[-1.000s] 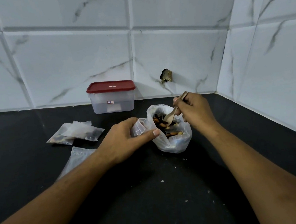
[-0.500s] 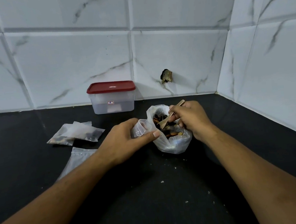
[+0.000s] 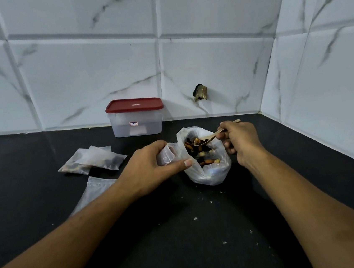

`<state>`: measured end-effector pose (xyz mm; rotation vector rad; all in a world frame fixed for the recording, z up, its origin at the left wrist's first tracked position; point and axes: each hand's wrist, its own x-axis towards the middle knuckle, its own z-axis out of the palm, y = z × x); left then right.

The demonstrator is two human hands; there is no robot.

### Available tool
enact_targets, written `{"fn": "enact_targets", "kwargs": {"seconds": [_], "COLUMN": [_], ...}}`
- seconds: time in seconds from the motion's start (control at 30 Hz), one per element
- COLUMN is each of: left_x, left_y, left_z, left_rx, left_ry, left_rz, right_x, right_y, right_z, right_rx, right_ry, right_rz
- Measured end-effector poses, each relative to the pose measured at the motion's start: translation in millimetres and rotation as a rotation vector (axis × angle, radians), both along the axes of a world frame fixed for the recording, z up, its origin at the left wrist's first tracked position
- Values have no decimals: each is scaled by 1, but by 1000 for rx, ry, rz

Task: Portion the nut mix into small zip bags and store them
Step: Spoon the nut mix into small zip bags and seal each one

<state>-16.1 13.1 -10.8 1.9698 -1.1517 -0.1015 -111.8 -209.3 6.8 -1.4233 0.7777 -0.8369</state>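
A clear plastic bag (image 3: pixel 211 174) with its mouth rolled open holds the nut mix (image 3: pixel 197 151) on the black counter. My right hand (image 3: pixel 241 140) grips a wooden spoon (image 3: pixel 207 139), whose loaded bowl sits just above the nuts in the bag. Just left of the bag, my left hand (image 3: pixel 153 167) holds a small zip bag (image 3: pixel 167 155), mouth toward the bag of nuts. Two filled zip bags (image 3: pixel 91 161) lie overlapped at the left.
A clear container with a red lid (image 3: pixel 135 117) stands shut against the tiled back wall. An empty zip bag (image 3: pixel 94 189) lies flat under my left forearm. Crumbs dot the black counter (image 3: pixel 182 231). A tiled side wall closes in at the right.
My right hand dipped the spoon lower into the nut bag, then raised it level with nuts in its bowl. My left hand stays where it was with the small zip bag.
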Motion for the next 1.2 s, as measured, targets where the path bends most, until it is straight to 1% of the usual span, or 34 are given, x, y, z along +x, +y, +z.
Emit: {"fn": "enact_targets", "kwargs": {"seconds": [0.27,0.53,0.77,0.9,0.97,1.07,1.2], "left_x": [3,7,7,7,8,11,12], "left_y": [0,-2,-1,0,0,1,2], "left_z": [-2,-5,-4,-5,-5,-5,-3], "left_rx": [-13,-7,-12,-38,-73,-103,-141], "left_ry": [30,24,14,14,31,86,152], "left_rz": [27,120,115,99,76,29,37], "right_x": [-7,-5,1,0,-2,-4,-4], "right_y": [9,38,66,81,84,82,78], "right_z": [19,31,24,21,23,26,29], "right_rx": [7,2,-156,-334,-389,-427,-420], "right_ry": [-79,-87,-32,-22,-23,-5,-32], "right_rz": [-6,142,274,506,613,690,713]}}
